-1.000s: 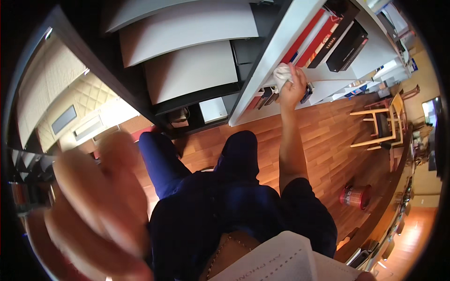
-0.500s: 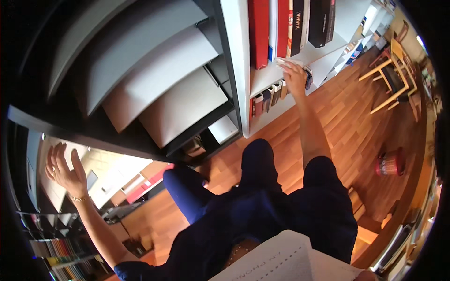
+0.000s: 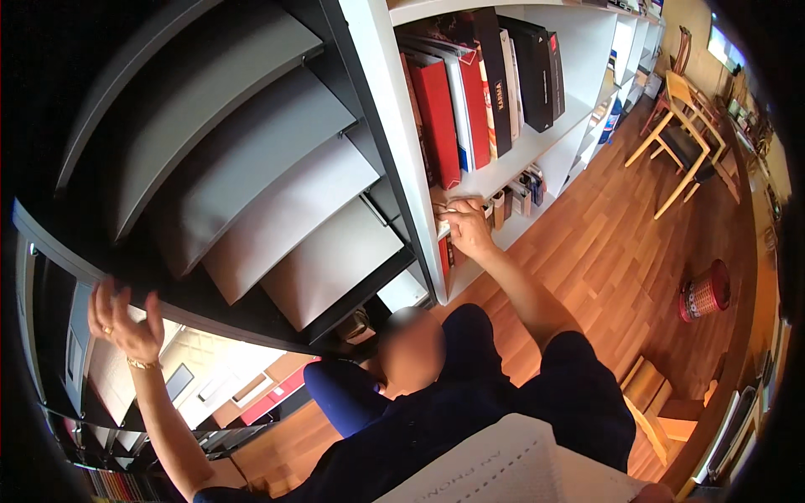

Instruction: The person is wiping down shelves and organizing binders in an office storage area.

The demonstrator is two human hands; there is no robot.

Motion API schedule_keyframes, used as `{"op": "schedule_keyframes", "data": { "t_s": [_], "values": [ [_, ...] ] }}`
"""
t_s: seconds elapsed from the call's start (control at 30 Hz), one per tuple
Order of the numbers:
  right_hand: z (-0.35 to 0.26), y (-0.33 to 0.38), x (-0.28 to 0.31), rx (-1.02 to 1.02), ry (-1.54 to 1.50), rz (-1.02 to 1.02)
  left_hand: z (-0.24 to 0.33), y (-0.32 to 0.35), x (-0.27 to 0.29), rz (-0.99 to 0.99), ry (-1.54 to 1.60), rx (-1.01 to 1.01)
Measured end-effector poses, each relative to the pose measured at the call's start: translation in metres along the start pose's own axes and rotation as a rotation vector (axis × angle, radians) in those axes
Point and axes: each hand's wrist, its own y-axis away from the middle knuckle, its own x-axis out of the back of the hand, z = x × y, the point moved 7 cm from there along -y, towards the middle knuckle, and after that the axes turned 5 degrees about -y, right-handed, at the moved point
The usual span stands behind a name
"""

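My right hand (image 3: pixel 471 230) is at the left end of a white bookshelf's edge (image 3: pixel 537 138), below the red binders. Its fingers are closed over a crumpled white cloth (image 3: pixel 443 220), of which only a bit shows. Above it stand a red binder (image 3: pixel 436 126), a white and red one, and several black books (image 3: pixel 532 75). My left hand (image 3: pixel 126 327), with a bracelet at the wrist, is raised beside the curved rim of a black rack (image 3: pixel 210 314). Its fingers are apart, with nothing in them; whether the fingertips touch the rim I cannot tell.
Tilted grey shelf boards (image 3: pixel 251 142) fill the black rack. Small books line the lower white shelf. On the wooden floor (image 3: pixel 579 243) are a wooden chair (image 3: pixel 683 142), a red basket (image 3: pixel 704 292) and a low wooden piece (image 3: pixel 650 402). A pale printed sheet (image 3: pixel 495 465) covers the lower edge.
My right hand has slid left along the white shelf, from under the black books toward the upright, with the cloth. My left hand has stayed raised near the rack. The view has shifted.
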Motion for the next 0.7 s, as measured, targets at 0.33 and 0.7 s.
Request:
{"op": "schedule_keyframes", "data": {
  "t_s": [0.33, 0.7],
  "values": [
    [-0.078, -0.199, 0.103, 0.336, -0.09, 0.521, 0.003, -0.023, -0.032, -0.226, -0.106, -0.007],
    [0.028, -0.063, -0.005, 0.149, -0.063, 0.268, 0.001, -0.021, -0.034, -0.197, -0.085, 0.027]
  ]
}}
